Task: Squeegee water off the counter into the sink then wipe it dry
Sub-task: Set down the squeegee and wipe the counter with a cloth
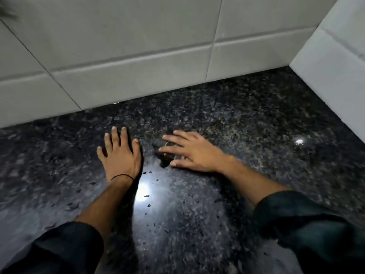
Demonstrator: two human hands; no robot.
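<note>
A dark speckled granite counter fills the lower view. It shines with small water droplets near a bright light reflection in the middle. My left hand lies flat on the counter, fingers spread, with a thin black band at the wrist. My right hand rests flat just to its right, fingers pointing left and slightly blurred. Neither hand holds anything. No squeegee, cloth or sink is in view.
A pale tiled wall runs along the back edge of the counter. A white tiled side wall closes the corner at the right. Dark sleeves cover both forearms near the bottom of the view.
</note>
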